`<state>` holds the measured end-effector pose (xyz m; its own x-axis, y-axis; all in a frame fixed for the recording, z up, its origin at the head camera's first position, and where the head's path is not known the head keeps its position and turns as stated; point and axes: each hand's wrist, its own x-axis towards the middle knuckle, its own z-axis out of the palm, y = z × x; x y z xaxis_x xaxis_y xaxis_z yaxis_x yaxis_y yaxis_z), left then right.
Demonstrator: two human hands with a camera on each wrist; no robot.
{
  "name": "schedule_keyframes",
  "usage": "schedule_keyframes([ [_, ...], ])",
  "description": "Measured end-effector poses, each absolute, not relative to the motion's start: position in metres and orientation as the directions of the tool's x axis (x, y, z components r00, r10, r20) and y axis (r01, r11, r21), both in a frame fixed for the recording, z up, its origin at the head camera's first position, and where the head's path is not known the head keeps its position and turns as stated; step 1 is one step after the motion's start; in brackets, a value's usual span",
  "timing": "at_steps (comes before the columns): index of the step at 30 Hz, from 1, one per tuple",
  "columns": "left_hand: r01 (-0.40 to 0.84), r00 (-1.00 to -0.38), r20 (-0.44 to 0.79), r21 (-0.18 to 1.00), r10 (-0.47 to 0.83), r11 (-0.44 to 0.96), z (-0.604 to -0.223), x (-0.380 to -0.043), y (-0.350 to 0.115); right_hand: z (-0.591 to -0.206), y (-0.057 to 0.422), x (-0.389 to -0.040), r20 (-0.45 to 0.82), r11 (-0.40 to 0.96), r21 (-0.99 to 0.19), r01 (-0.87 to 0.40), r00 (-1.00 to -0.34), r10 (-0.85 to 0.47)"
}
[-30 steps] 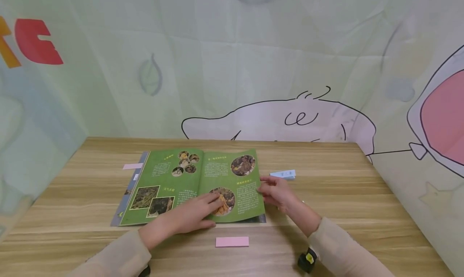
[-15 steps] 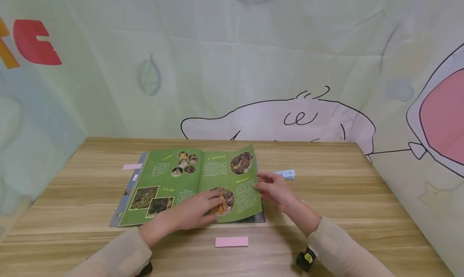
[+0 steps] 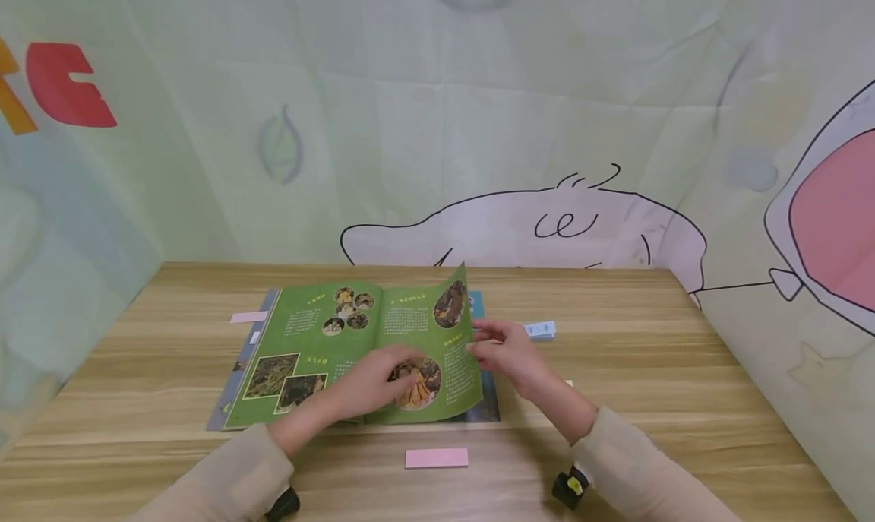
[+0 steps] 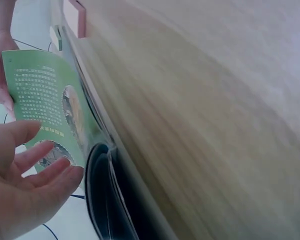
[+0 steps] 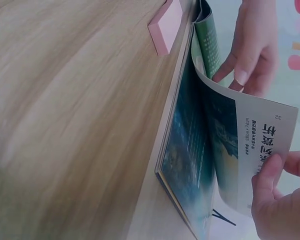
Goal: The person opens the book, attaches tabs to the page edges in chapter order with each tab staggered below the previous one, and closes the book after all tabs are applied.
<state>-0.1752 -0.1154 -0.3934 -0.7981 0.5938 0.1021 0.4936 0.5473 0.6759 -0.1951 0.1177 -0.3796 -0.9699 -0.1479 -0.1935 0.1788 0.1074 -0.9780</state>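
Observation:
An open magazine [image 3: 307, 332] with green pages and round photos lies on the wooden table. Its right-hand page [image 3: 454, 362] bends up from the spine, showing a dark teal page beneath. My right hand [image 3: 516, 355] pinches that page's outer edge; in the right wrist view the thumb [image 5: 270, 172] lies against the page's white-and-blue back side. Over the lower middle of the spread is my left hand [image 3: 369, 381], fingers loosely spread around a round photo. In the left wrist view, the left hand [image 4: 30, 180] has relaxed, parted fingers and grips nothing.
A pink sticky-note pad [image 3: 436, 458] lies in front of the magazine. One pink strip [image 3: 249, 317] is at its left edge, and a folded blue paper [image 3: 540, 330] with writing sits beyond my right hand. A printed cloth backdrop [image 3: 437, 127] stands behind the table [image 3: 649, 370].
My right hand has drawn the page edge up and leftward, baring more of the page below. The left hand has shifted slightly up the spread and its fingers have drawn in.

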Motion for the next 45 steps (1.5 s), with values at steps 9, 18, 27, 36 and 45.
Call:
schedule_keyframes([
  [9,0.247,-0.877,0.005,0.863,0.481,0.440,-0.385,-0.179,-0.111,-0.379,0.109,-0.195,-0.136,0.182,-0.978,0.101,-0.972,-0.193],
  [18,0.037,-0.900,-0.100,0.952,0.425,0.303,-0.382,-0.185,-0.107,-0.377,0.100,-0.195,-0.079,0.299,-0.954,0.004,-0.968,-0.240],
  [27,-0.170,-0.898,-0.190,0.982,0.396,0.085,-0.376,-0.191,-0.098,-0.376,0.090,-0.191,0.019,0.373,-0.918,-0.136,-0.954,-0.300],
  [36,-0.289,-0.908,-0.240,0.952,0.344,-0.097,-0.368,-0.194,-0.090,-0.375,0.080,-0.189,0.041,0.401,-0.897,-0.187,-0.938,-0.345],
  [45,-0.285,-0.920,-0.245,0.954,0.305,-0.093,-0.369,-0.193,-0.094,-0.376,0.071,-0.186,0.141,0.426,-0.850,-0.312,-0.912,-0.386],
])
